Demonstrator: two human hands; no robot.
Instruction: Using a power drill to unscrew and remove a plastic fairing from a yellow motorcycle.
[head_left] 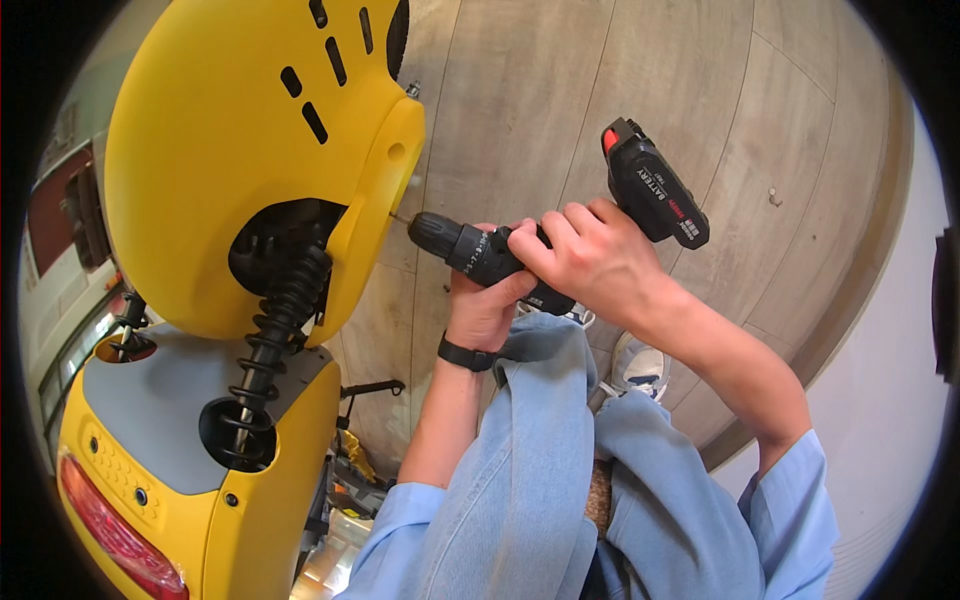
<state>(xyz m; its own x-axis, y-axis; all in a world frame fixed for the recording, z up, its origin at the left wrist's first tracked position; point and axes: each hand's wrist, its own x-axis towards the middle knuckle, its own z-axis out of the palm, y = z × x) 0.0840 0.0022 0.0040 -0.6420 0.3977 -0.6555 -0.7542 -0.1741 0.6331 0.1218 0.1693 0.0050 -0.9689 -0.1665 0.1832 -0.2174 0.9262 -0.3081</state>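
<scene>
My right hand (595, 250) is closed round the grip of a black cordless drill (485, 256), whose battery pack (655, 185) juts out beyond my knuckles. From below, my left hand (483, 310) grips the drill's body behind the chuck. The thin bit points left at the side edge of a yellow plastic wheel cover (230, 110); whether its tip touches cannot be made out. Below the cover, a black coil-spring shock absorber (265, 350) runs down into a yellow-and-grey body panel (150, 410).
A red lamp lens (115, 525) sits at the panel's lower left. A thin black rod (370, 388) sticks out right of the panel, above several loose parts and a clear plastic box (340, 550). My shoe (640, 362) rests on the wood-look floor (510, 110); a pale wall (890, 400) rises at right.
</scene>
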